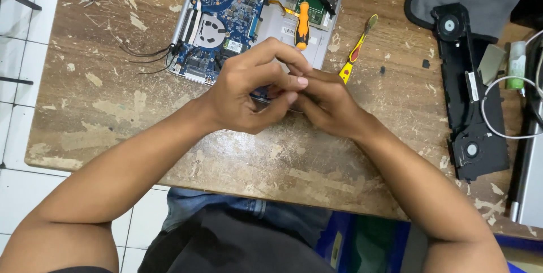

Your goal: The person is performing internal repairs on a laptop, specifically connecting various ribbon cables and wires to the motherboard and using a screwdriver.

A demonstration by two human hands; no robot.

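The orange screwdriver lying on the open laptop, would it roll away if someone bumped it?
The orange screwdriver has a round handle, so it would probably roll a little. It rests on the flat inside of the open laptop, where nearby cables might stop it. It looks small and stiff, likely light to lift.

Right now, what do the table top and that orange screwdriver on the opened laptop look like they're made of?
Table top: looks like wood or laminate, matte brown, its finish flaking off in pale patches. Screwdriver: handle probably glossy orange plastic with a black band; the shaft is too small to judge.
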